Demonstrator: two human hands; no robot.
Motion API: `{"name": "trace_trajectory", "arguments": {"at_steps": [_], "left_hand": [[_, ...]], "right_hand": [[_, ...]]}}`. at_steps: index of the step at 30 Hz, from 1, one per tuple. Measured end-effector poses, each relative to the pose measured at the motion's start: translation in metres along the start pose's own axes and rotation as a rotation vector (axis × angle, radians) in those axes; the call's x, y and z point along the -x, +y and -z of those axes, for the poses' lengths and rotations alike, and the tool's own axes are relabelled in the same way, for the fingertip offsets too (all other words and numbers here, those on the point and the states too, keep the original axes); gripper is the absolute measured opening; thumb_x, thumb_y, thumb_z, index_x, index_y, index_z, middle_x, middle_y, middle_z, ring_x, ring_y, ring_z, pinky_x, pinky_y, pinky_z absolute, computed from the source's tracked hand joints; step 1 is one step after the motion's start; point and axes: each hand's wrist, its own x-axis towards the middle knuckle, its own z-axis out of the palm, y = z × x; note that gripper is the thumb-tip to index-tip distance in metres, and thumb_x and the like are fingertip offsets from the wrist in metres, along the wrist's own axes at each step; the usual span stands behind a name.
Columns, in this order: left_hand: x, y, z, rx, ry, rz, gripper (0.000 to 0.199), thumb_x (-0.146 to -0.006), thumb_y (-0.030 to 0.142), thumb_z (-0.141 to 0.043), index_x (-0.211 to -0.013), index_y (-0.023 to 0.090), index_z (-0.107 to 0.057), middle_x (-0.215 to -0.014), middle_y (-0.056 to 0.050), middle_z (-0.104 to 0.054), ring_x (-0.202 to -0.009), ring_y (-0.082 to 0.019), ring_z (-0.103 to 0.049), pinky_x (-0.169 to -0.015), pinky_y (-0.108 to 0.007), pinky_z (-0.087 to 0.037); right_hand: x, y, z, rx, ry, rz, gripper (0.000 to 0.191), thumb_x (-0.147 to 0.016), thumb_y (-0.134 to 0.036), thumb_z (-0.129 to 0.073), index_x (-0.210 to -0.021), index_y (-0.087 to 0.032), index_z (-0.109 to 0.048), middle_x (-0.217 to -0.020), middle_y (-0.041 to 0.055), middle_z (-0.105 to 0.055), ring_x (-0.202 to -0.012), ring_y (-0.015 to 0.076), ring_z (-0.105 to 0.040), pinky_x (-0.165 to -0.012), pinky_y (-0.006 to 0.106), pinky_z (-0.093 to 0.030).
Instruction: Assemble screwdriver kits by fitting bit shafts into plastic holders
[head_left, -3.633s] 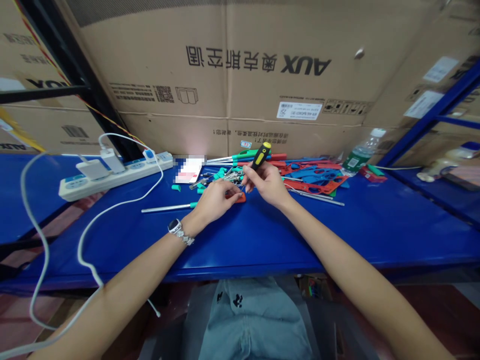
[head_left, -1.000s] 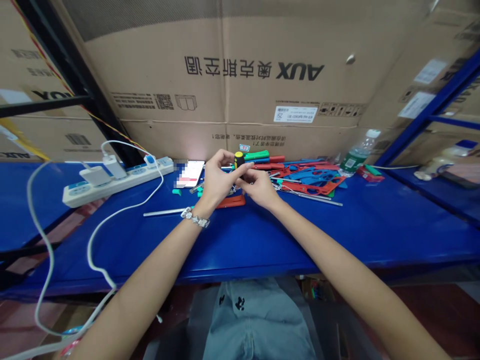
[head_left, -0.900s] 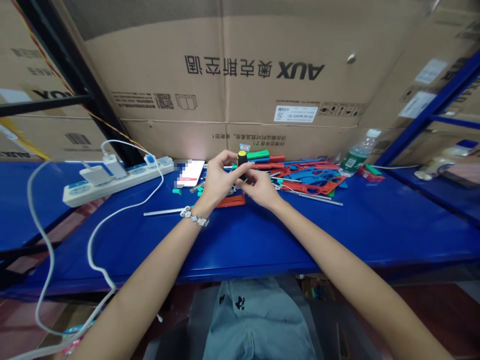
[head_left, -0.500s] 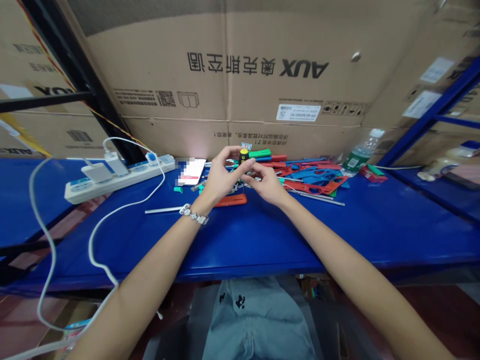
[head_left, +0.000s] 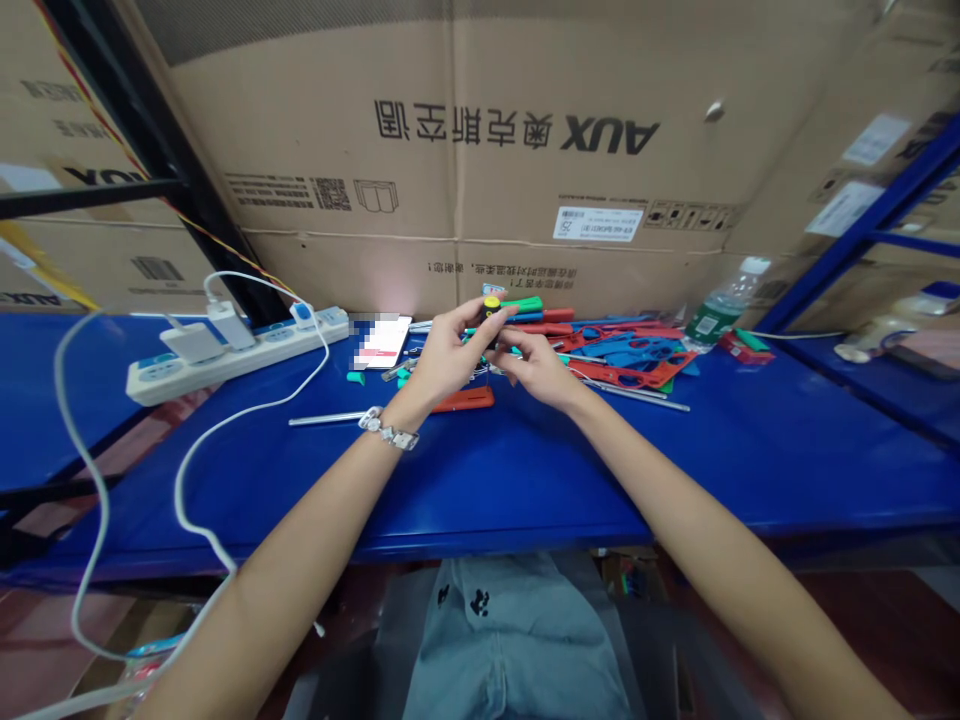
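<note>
A screwdriver (head_left: 491,303) with a black handle and a yellow cap stands nearly upright at the middle of the table, its thin shaft pointing down. My left hand (head_left: 448,348) closes its thumb and fingers around the handle. From the other side, my right hand (head_left: 541,370) has its fingers curled together against the lower handle; its exact grip is partly hidden. Just below the hands lies an orange-red plastic handle piece (head_left: 466,399), near the screwdriver's tip. Whether the tip touches it, I cannot tell. A metal rod (head_left: 324,419) lies left of that piece.
Red and blue plastic parts (head_left: 626,352) and metal rods are heaped right of the hands, before a cardboard box (head_left: 300,120). A bottle (head_left: 724,310) stands at the right. A phone (head_left: 381,342) and a power strip (head_left: 240,358) with trailing white cables lie left.
My left thumb and fingers have shifted on the screwdriver handle and cover more of it. The cap has moved slightly right; my right hand stays beside it.
</note>
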Motion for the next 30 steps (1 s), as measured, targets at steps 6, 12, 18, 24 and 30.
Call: {"name": "trace_trajectory", "arguments": {"at_steps": [6,12,18,24,30], "left_hand": [[0.002,-0.003,-0.008,-0.150,0.275,-0.023,0.039,-0.083,0.047,-0.084,-0.107,0.023,-0.067,-0.105,-0.007,-0.077,-0.097,-0.021,-0.074,-0.091,-0.039,-0.060],[0.002,-0.005,-0.013,-0.148,0.275,-0.033,0.030,-0.088,0.044,-0.080,-0.102,0.022,-0.066,-0.098,-0.005,-0.078,-0.093,-0.020,-0.074,-0.089,-0.037,-0.060],[0.000,-0.003,0.001,-0.041,-0.024,-0.034,0.029,-0.100,0.046,-0.062,-0.114,0.021,-0.069,-0.118,-0.010,-0.078,-0.112,-0.024,-0.073,-0.100,-0.042,-0.058],[0.002,-0.003,-0.007,-0.105,0.164,-0.034,0.036,-0.090,0.045,-0.078,-0.116,0.023,-0.065,-0.116,-0.009,-0.076,-0.109,-0.022,-0.072,-0.094,-0.037,-0.058],[0.001,-0.002,-0.011,-0.098,0.239,-0.038,0.027,-0.091,0.044,-0.077,-0.100,0.021,-0.067,-0.099,-0.005,-0.077,-0.095,-0.020,-0.074,-0.089,-0.036,-0.059]], "right_hand": [[-0.003,0.012,-0.016,0.111,0.237,-0.018,0.026,-0.082,-0.044,-0.074,-0.081,-0.022,-0.060,-0.077,0.0002,-0.060,-0.075,0.0186,-0.054,-0.074,0.035,-0.048],[-0.003,0.013,-0.026,0.171,0.386,-0.059,0.033,-0.077,-0.044,-0.080,-0.083,-0.024,-0.056,-0.078,0.0001,-0.058,-0.075,0.0186,-0.053,-0.072,0.035,-0.050],[-0.001,0.002,0.001,-0.071,-0.035,-0.128,0.046,-0.083,-0.064,-0.073,-0.096,-0.020,-0.072,-0.090,0.0060,-0.070,-0.071,0.0186,-0.058,-0.055,0.032,-0.052],[-0.005,0.003,-0.002,0.006,0.066,-0.063,0.043,-0.078,-0.060,-0.078,-0.077,-0.019,-0.066,-0.076,0.0024,-0.065,-0.073,0.0188,-0.057,-0.070,0.034,-0.049],[-0.007,0.008,-0.019,0.126,0.277,-0.081,0.051,-0.071,-0.058,-0.082,-0.067,-0.025,-0.043,-0.064,-0.0033,-0.048,-0.066,0.0166,-0.048,-0.068,0.034,-0.044]]}}
